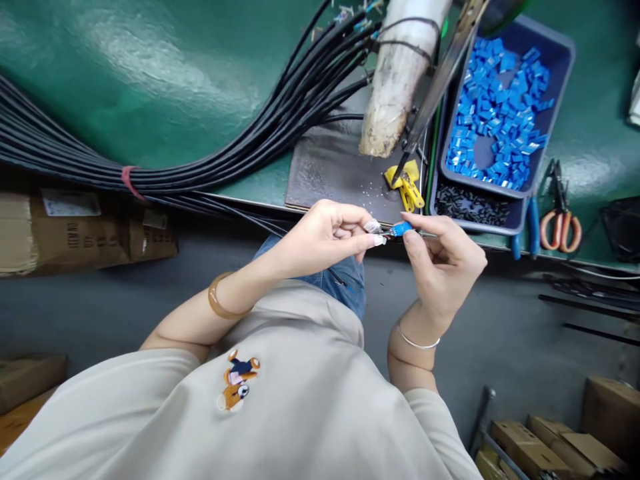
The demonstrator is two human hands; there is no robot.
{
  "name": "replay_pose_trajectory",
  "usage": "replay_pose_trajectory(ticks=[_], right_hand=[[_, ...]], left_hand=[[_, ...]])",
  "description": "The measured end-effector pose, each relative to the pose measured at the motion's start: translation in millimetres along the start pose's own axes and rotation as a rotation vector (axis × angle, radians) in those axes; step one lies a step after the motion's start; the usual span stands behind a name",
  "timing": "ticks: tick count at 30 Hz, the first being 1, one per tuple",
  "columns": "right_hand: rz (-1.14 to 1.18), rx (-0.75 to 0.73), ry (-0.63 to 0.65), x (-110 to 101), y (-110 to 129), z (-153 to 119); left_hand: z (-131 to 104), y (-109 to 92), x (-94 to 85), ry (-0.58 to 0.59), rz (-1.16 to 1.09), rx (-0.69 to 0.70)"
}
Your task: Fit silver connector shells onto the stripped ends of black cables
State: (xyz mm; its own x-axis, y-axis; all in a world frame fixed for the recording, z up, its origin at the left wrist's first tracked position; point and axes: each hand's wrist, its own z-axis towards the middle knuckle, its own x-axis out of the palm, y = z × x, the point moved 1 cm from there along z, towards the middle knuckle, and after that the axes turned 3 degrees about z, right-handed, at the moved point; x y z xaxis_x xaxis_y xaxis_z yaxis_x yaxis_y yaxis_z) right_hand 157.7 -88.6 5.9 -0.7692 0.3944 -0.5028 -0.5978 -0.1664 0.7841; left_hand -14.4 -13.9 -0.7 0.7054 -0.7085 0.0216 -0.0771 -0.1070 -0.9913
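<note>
Between the thumb and fingertips of my right hand (445, 257) is a small blue connector (400, 229), held just off the table's front edge. My left hand (330, 233) pinches the thin wires (387, 236) beside the connector's left end, and its fingertips have pale coverings. Whether the wires sit inside the connector is too small to make out. Just beyond both hands, a yellow wire stripper (409, 188) lies on a dark board (330, 170) among tiny white scraps.
A bundle of black cables (215, 170) crosses the green table (165, 60). A white-wrapped post (400, 80) stands ahead. Right of it are a bin (560, 93) of blue connectors, a lower bin (517, 223) of small black pieces, and orange-handled scissors (560, 227). Cardboard boxes (90, 233) sit left.
</note>
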Motion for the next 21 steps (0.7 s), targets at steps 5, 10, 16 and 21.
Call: replay_pose_trajectory(ticks=[5, 10, 16, 21], right_hand=[[0.007, 0.046, 0.016, 0, -2, -1], [-0.126, 0.0, -0.038, 7, -4, 0], [-0.142, -0.021, -0.197, 10, 0, -6], [-0.145, -0.035, -0.037, 16, 9, -6]], left_hand=[[2, 3, 1.5, -0.024, -0.011, 0.025], [4, 7, 5.0, -0.131, -0.047, 0.07], [4, 13, 9.1, -0.243, 0.009, 0.12], [4, 13, 9.4, -0.222, 0.085, 0.182]])
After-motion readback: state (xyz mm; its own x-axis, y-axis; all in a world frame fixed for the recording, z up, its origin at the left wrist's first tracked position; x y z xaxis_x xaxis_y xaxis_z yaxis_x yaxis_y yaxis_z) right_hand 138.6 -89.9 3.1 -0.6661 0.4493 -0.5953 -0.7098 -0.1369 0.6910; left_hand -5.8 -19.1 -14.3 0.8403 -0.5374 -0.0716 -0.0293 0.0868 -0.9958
